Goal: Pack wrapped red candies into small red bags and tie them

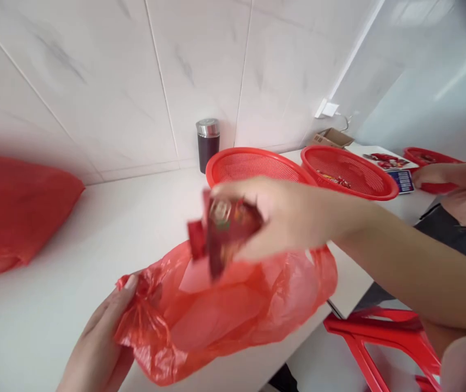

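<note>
My left hand (pixel 104 335) is closed on the gathered edge of a red plastic bag (pixel 216 321), thumb on top. The bag's mouth gapes toward me and it lies along the table's front edge. Above that mouth, my right hand (pixel 274 218) grips dark red printed packets (pixel 233 226), blurred by motion; a brighter red piece sticks out at their left side. How many packets there are I cannot tell. Just behind my right hand stands a red mesh basket (pixel 253 155), its inside partly covered by the hand.
A second red basket (pixel 351 171) with small wrapped items stands to the right. Behind are a black tumbler (pixel 208 144) and a cardboard box (pixel 333 138). A full-looking red bag (pixel 16 212) lies left. Another person's hand (pixel 431 174) is far right; a red stool (pixel 384 332) stands below.
</note>
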Motion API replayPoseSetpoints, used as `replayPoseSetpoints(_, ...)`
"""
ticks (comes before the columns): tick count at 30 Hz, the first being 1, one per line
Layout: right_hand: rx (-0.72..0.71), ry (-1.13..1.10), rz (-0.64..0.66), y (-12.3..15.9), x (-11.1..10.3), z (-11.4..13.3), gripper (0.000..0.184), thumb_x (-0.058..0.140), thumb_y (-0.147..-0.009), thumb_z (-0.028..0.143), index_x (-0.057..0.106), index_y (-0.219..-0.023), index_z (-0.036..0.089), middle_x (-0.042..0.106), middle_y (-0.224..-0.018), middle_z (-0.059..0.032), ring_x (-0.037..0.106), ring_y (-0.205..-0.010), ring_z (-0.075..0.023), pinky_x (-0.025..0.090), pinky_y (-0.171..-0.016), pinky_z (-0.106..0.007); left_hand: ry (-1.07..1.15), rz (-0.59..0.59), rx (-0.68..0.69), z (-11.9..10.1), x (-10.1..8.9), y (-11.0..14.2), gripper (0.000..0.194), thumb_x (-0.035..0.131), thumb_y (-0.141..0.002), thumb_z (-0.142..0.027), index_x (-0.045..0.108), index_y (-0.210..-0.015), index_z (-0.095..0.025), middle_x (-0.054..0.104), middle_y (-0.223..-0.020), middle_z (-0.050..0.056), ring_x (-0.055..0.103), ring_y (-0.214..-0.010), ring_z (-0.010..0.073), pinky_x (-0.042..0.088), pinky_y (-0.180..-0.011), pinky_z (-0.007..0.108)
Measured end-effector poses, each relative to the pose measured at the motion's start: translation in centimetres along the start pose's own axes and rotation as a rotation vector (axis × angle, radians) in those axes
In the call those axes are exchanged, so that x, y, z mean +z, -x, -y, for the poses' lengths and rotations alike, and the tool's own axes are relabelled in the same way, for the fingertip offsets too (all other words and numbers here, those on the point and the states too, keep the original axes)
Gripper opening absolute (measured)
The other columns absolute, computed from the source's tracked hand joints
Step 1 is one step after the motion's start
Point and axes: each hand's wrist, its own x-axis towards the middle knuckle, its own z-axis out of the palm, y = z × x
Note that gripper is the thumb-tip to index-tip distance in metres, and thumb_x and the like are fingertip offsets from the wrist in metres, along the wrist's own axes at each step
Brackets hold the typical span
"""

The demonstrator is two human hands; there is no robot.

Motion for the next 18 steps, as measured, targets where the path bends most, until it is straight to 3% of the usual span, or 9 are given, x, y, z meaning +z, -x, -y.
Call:
replayPoseSetpoints(2, 0.004, 0.132, 0.144, 0.0, 2.8, 0.6, 0.021, 0.058, -0.075, 0.017, 0.057, -0.095, 0.023, 0.058, -0.094, 0.0005, 0.057, -0.067, -0.0096, 0.042, -0.051, -0.017, 0.063, -0.018, -0.02, -0.3, 0.6, 0.5, 0.047, 0.077, -0.067, -0.043, 0.068, -0.11, -0.025, 0.074, -0.091, 0.005, 0.069, -0.078, 0.0259, 0.058, -0.058, 0.029)
replayPoseSetpoints(5, 0.145, 0.366, 0.231, -0.7, 6.5, -1.8, 0.024, 0.049, -0.077, 0.016, 0.056, -0.099, 0.025, 0.052, -0.104, -0.0028, 0.053, -0.062, -0.0102, 0.034, -0.043, -0.019, 0.055, -0.024, -0.017, -0.7, 1.2, 1.0, 0.041, 0.076, -0.069, -0.042, 0.07, -0.104, -0.022, 0.074, -0.089, 0.006, 0.069, -0.076, 0.0246, 0.057, -0.058, 0.027)
replayPoseSetpoints(7, 0.216, 0.464, 0.239, -1.1, 7.9, -3.8, 0.028, 0.052, -0.077, 0.02, 0.055, -0.105, 0.024, 0.052, -0.109, -0.0061, 0.056, -0.07, -0.015, 0.035, -0.045, -0.022, 0.037, -0.02, 0.012, -0.8, 1.4, 1.2, 0.041, 0.076, -0.069, -0.043, 0.07, -0.104, -0.022, 0.074, -0.087, 0.005, 0.069, -0.075, 0.0239, 0.056, -0.057, 0.027)
replayPoseSetpoints(9, 0.242, 0.465, 0.216, -1.1, 7.9, -4.4, 0.034, 0.059, -0.079, 0.032, 0.055, -0.112, 0.023, 0.053, -0.116, -0.0095, 0.059, -0.083, -0.0217, 0.04, -0.05, -0.026, 0.013, -0.03, 0.049, -0.9, 1.5, 1.3, 0.042, 0.075, -0.069, -0.045, 0.07, -0.104, -0.022, 0.074, -0.084, 0.004, 0.068, -0.075, 0.0231, 0.055, -0.057, 0.026)
replayPoseSetpoints(11, 0.22, 0.362, 0.164, -0.7, 6.3, -3.7, 0.044, 0.06, -0.081, 0.045, 0.054, -0.121, 0.026, 0.057, -0.118, -0.0084, 0.06, -0.09, -0.0233, 0.046, -0.057, -0.028, -0.007, -0.054, 0.069, -1.0, 1.5, 1.4, 0.042, 0.074, -0.07, -0.045, 0.07, -0.105, -0.022, 0.074, -0.083, 0.004, 0.068, -0.076, 0.0224, 0.054, -0.058, 0.025)
replayPoseSetpoints(14, 0.094, 0.186, 0.028, -0.4, 1.6, -2.8, 0.043, 0.055, -0.086, 0.052, 0.055, -0.124, 0.031, 0.064, -0.109, -0.0037, 0.063, -0.091, -0.0193, 0.051, -0.072, -0.03, -0.026, -0.063, 0.074, -1.0, 1.6, 1.6, 0.04, 0.073, -0.071, -0.045, 0.07, -0.104, -0.024, 0.074, -0.086, 0.004, 0.068, -0.079, 0.0219, 0.054, -0.059, 0.024)
replayPoseSetpoints(16, 0.075, 0.209, -0.15, -0.8, -2.0, -4.3, 0.044, 0.052, -0.088, 0.053, 0.055, -0.125, 0.03, 0.064, -0.114, -0.005, 0.063, -0.097, -0.0214, 0.051, -0.08, -0.034, -0.059, -0.057, 0.083, -1.0, 1.7, 1.8, 0.042, 0.072, -0.071, -0.048, 0.069, -0.107, -0.025, 0.074, -0.09, 0.004, 0.068, -0.081, 0.0226, 0.054, -0.059, 0.025)
replayPoseSetpoints(18, 0.199, 0.365, -0.35, -1.5, -4.9, -7.6, 0.056, 0.056, -0.084, 0.056, 0.049, -0.134, 0.032, 0.057, -0.13, -0.0062, 0.057, -0.113, -0.0276, 0.048, -0.092, -0.041, -0.128, -0.044, 0.097, -1.0, 1.9, 2.1, 0.047, 0.071, -0.071, -0.05, 0.067, -0.111, -0.025, 0.074, -0.094, 0.005, 0.068, -0.084, 0.0239, 0.053, -0.058, 0.025)
